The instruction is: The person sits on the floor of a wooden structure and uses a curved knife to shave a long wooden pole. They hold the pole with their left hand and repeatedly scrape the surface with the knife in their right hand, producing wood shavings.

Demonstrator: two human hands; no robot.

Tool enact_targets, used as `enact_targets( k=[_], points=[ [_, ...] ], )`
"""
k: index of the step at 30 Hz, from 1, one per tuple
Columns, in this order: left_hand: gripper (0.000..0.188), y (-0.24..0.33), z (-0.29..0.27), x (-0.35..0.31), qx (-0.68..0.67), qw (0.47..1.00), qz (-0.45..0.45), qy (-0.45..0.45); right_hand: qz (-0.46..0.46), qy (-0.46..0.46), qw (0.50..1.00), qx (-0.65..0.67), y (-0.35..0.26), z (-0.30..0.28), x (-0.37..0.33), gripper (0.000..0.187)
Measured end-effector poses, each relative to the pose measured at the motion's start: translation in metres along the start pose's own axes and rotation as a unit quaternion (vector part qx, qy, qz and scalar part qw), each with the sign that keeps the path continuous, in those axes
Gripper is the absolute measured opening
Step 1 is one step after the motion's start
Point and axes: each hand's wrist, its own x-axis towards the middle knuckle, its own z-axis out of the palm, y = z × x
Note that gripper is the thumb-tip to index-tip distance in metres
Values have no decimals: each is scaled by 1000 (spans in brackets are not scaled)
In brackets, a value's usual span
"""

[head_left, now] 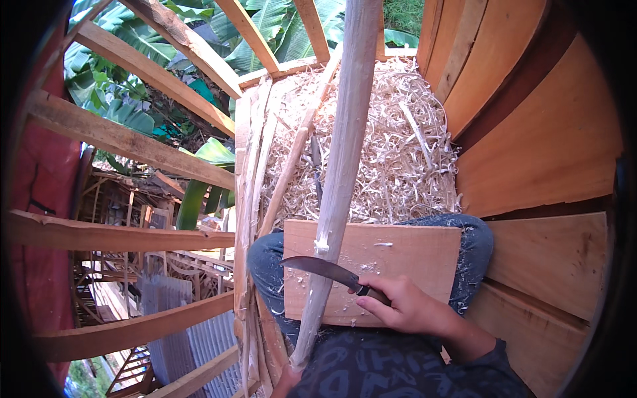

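Note:
My right hand (405,305) is closed round the dark handle of a knife (322,268) with a curved blade. The blade lies across a long pale wooden pole (345,126), just below a small curl of shaved wood. The pole slants up from my body, over a flat wooden board (424,265) resting on my lap, and out past the far edge. Low in the view, my left hand (286,381) grips the pole's near end, partly cut off by the lower edge and my shirt. A few chips lie on the board.
A thick heap of wood shavings (391,159) covers the floor ahead of my knees. Long wooden strips (249,192) lie along its left side, beside slatted rails (152,232) with gaps. A plank wall (544,259) stands close on the right. Banana leaves (285,33) show beyond the rails.

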Motion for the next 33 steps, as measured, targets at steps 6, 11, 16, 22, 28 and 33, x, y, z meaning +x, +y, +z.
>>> enact_targets(
  k=[6, 11, 16, 22, 28, 33],
  points=[
    [34, 2, -4, 3, -4, 1000, -19, -5, -1, 100, 993, 65, -7, -16, -5, 33],
    [34, 5, -6, 4, -3, 999, -37, -7, -27, 118, 991, 50, -8, 2, 0, 20],
    [34, 8, -7, 10, -1, 999, -47, -13, -32, -46, 997, -58, 15, 6, -1, 22],
    [35, 13, -3, 5, -16, 998, -60, -8, -32, 136, 988, 62, -13, -7, -2, 26],
    [38, 8, -1, 7, 24, 994, -110, 3, -66, 156, 986, 1, -7, 3, 4, 21],
    [37, 10, -2, 8, -14, 997, -79, -15, -154, 216, 955, -136, 6, 9, 6, 31]
  ],
)
